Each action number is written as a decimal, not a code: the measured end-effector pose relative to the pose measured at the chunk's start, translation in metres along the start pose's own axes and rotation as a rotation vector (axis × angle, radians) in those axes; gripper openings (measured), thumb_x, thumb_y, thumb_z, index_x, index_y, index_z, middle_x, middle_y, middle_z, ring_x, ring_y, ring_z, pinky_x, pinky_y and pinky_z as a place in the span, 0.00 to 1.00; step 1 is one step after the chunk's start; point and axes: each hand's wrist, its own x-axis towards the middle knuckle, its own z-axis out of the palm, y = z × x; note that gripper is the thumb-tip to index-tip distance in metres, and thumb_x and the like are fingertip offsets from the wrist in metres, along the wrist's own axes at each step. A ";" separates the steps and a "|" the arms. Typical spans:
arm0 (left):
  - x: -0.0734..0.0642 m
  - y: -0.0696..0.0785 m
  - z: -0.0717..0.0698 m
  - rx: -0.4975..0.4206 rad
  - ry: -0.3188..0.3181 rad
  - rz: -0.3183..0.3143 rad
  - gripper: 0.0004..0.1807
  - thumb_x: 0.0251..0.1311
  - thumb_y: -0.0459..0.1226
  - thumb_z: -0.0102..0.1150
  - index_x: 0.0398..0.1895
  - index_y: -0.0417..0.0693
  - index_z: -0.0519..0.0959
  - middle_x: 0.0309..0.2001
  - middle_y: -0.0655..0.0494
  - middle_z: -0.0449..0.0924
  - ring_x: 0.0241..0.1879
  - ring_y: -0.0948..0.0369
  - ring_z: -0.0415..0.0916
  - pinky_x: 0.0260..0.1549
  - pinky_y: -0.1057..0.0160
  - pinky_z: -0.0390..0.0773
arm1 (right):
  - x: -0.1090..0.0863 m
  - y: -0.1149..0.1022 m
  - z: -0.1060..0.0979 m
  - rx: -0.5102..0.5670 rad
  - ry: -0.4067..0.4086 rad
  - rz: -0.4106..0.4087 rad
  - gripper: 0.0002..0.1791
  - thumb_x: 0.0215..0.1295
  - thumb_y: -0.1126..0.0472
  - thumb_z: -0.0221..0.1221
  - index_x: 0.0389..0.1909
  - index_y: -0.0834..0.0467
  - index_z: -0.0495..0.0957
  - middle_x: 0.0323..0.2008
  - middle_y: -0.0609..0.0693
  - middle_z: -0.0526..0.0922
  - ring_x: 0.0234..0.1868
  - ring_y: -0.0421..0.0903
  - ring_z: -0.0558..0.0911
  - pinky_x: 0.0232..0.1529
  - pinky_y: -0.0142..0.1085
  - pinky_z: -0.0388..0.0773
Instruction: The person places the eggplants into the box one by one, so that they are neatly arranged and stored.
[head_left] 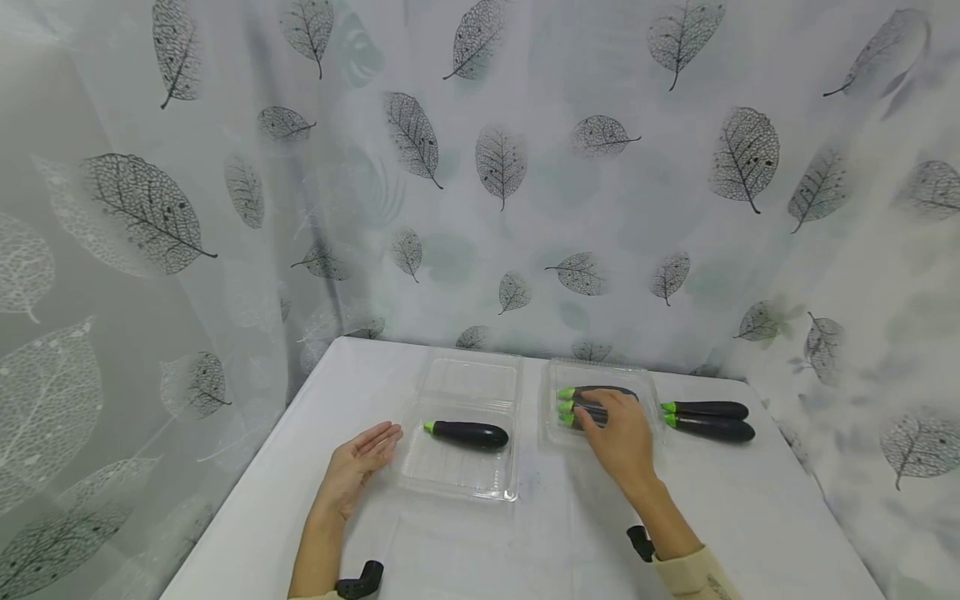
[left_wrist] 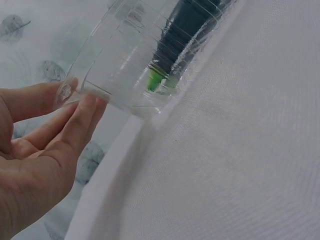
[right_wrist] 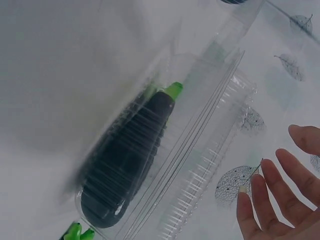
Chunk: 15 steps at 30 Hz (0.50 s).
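Note:
On the left part of the table lies an unfolded clear plastic clamshell box (head_left: 457, 479) with one dark eggplant (head_left: 471, 434) in it, its green stem end to the left. Beside that box's left edge is my left hand (head_left: 352, 467), fingers nearly straight and fingertips right at the plastic rim (left_wrist: 105, 95). A second clear box (head_left: 555, 433) holds three eggplants (head_left: 611, 390) side by side, partly covered by my right hand (head_left: 622, 433). In the right wrist view, the fingers (right_wrist: 285, 192) of that hand are spread and loosely bent, with nothing between them.
Two more eggplants (head_left: 712, 427) lie together on the white table (head_left: 480, 542) just right of the second box. A leaf-printed curtain (head_left: 525, 208) hangs behind the table's back edge and at both sides. Both wrists wear black camera mounts (head_left: 362, 581).

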 end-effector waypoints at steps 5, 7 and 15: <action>-0.001 0.001 0.000 -0.003 -0.001 -0.004 0.30 0.66 0.18 0.58 0.72 0.28 0.67 0.71 0.32 0.70 0.69 0.49 0.74 0.60 0.65 0.80 | -0.002 0.010 -0.007 -0.029 -0.028 0.030 0.17 0.63 0.58 0.74 0.50 0.60 0.87 0.52 0.59 0.86 0.54 0.61 0.81 0.51 0.57 0.81; -0.001 0.001 0.000 -0.002 -0.002 -0.005 0.30 0.66 0.18 0.58 0.73 0.28 0.67 0.71 0.32 0.70 0.70 0.48 0.73 0.61 0.65 0.80 | -0.002 0.013 -0.009 -0.039 -0.026 0.032 0.17 0.63 0.58 0.74 0.50 0.59 0.87 0.52 0.59 0.86 0.54 0.61 0.81 0.51 0.58 0.81; 0.000 0.001 0.001 -0.013 -0.007 -0.013 0.31 0.66 0.17 0.57 0.73 0.29 0.67 0.71 0.32 0.70 0.70 0.48 0.73 0.61 0.64 0.80 | -0.004 0.025 -0.022 -0.071 -0.006 0.048 0.17 0.62 0.59 0.74 0.51 0.60 0.87 0.52 0.62 0.86 0.55 0.65 0.81 0.50 0.62 0.81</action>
